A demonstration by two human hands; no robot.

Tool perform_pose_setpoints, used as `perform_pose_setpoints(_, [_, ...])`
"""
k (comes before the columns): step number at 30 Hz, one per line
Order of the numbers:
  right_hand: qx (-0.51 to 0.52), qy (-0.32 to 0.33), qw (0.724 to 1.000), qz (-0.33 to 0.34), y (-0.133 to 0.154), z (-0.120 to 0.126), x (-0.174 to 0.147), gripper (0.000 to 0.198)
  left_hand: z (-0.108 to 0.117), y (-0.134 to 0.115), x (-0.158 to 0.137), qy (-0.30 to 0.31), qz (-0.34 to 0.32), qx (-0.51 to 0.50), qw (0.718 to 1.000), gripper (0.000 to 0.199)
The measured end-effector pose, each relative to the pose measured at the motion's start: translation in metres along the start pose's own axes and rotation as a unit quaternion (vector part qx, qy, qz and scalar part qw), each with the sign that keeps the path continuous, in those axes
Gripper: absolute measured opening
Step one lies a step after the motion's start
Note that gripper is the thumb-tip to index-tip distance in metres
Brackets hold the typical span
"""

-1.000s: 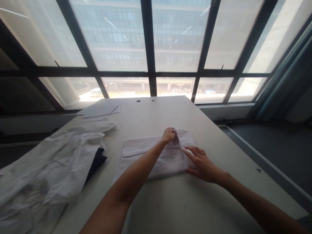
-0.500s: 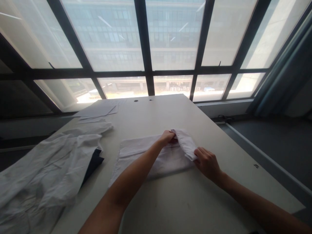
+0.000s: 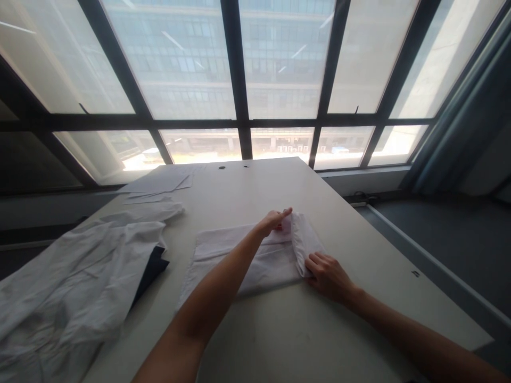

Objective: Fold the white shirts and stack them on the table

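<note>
A white cloth (image 3: 243, 242), possibly a garment, lies flat in the middle of the table with its right end folded over to the left. My left hand (image 3: 275, 221) reaches across it and pinches the far corner of the folded flap (image 3: 304, 236). At the flap's near corner, my right hand (image 3: 329, 274) is closed on the fabric, close to the table surface. My left forearm covers part of the cloth's left half. The fingertips of both hands are partly hidden.
The white table (image 3: 271, 183) runs toward large windows. On the left lies a rumpled pile of white fabric (image 3: 80, 266) with a dark blue piece (image 3: 151, 271) showing under it. Papers (image 3: 155, 183) lie at the far left. A curtain (image 3: 451, 122) hangs at the right.
The folded flap has come further left and down onto the cloth. My right hand has moved left and toward me with it; my left hand stays near the far corner, thumb now extended.
</note>
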State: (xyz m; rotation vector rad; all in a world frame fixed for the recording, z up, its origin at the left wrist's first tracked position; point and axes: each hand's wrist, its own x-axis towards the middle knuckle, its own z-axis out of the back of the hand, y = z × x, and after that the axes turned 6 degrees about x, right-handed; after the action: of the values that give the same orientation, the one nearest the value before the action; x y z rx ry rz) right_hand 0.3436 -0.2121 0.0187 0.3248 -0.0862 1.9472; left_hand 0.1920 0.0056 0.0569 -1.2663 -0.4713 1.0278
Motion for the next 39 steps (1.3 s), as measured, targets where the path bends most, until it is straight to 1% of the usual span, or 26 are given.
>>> perform_pose_setpoints(2, [-0.004, 0.003, 1.000, 0.002, 0.000, -0.002, 0.000, 0.008, -0.004, 0.005, 0.000, 0.010, -0.011, -0.065, 0.998, 0.053])
perform_pose_setpoints(3, [-0.007, 0.006, 1.000, 0.005, 0.000, -0.002, 0.001, 0.009, -0.006, 0.007, 0.000, 0.006, -0.010, -0.088, 0.996, 0.050])
perform_pose_setpoints(7, [-0.021, 0.017, 0.999, 0.023, 0.003, -0.002, 0.006, 0.009, -0.013, 0.012, 0.002, -0.033, 0.026, -0.145, 0.989, 0.029])
perform_pose_setpoints(10, [-0.031, 0.010, 0.999, 0.026, 0.007, 0.000, 0.010, 0.007, -0.019, 0.013, 0.006, -0.040, 0.040, -0.167, 0.984, 0.015])
perform_pose_setpoints(14, [-0.033, 0.026, 0.999, 0.027, 0.011, 0.000, 0.013, 0.007, -0.019, 0.014, 0.006, -0.009, 0.068, -0.188, 0.980, 0.015])
perform_pose_setpoints(17, [-0.019, 0.046, 0.998, 0.044, 0.010, -0.001, 0.013, 0.007, -0.015, 0.013, 0.002, 0.015, 0.088, -0.168, 0.982, 0.018])
perform_pose_setpoints(21, [-0.007, 0.038, 0.996, 0.078, 0.007, -0.003, 0.010, 0.006, -0.011, 0.010, -0.003, 0.011, 0.105, -0.086, 0.991, 0.027])
perform_pose_setpoints(23, [0.000, 0.033, 0.996, 0.089, 0.006, -0.003, 0.009, 0.005, -0.009, 0.008, -0.004, -0.012, 0.105, -0.024, 0.994, 0.028])
perform_pose_setpoints(25, [0.014, 0.033, 0.995, 0.096, 0.006, -0.003, 0.009, 0.006, -0.005, 0.007, -0.005, -0.049, 0.101, 0.051, 0.992, 0.027])
perform_pose_setpoints(28, [0.051, 0.039, 0.993, 0.101, 0.006, -0.001, 0.008, 0.004, 0.002, 0.005, -0.007, -0.120, 0.087, 0.161, 0.976, 0.019])
perform_pose_setpoints(30, [0.095, 0.040, 0.990, 0.098, 0.006, 0.002, 0.007, 0.002, 0.002, 0.002, -0.012, -0.166, 0.070, 0.211, 0.961, 0.011])
perform_pose_setpoints(31, [0.125, 0.039, 0.987, 0.096, 0.006, 0.004, 0.006, 0.005, -0.001, 0.001, -0.015, -0.188, 0.047, 0.242, 0.951, 0.011])
perform_pose_setpoints(32, [0.162, 0.038, 0.982, 0.094, 0.006, 0.007, 0.006, 0.009, -0.007, 0.000, -0.018, -0.204, 0.008, 0.281, 0.938, 0.016])
perform_pose_setpoints(33, [0.200, 0.033, 0.975, 0.088, 0.006, 0.009, 0.006, 0.013, -0.015, 0.000, -0.022, -0.210, -0.043, 0.325, 0.921, 0.022])
perform_pose_setpoints(34, [0.238, 0.015, 0.968, 0.073, 0.005, 0.011, 0.007, 0.019, -0.025, 0.001, -0.025, -0.203, -0.102, 0.370, 0.901, 0.028])
perform_pose_setpoints(35, [0.271, -0.018, 0.961, 0.047, 0.003, 0.013, 0.009, 0.026, -0.037, 0.002, -0.028, -0.181, -0.156, 0.412, 0.879, 0.033])
perform_pose_setpoints(36, [0.297, -0.068, 0.953, 0.009, 0.001, 0.014, 0.012, 0.031, -0.049, 0.005, -0.031, -0.145, -0.193, 0.442, 0.864, 0.038])
perform_pose_setpoints(37, [0.312, -0.125, 0.941, -0.036, -0.003, 0.016, 0.016, 0.035, -0.060, 0.008, -0.034, -0.105, -0.203, 0.465, 0.855, 0.045])
perform_pose_setpoints(39, [0.315, -0.223, 0.914, -0.122, -0.014, 0.017, 0.027, 0.036, -0.078, 0.018, -0.038, -0.045, -0.191, 0.499, 0.844, 0.061])
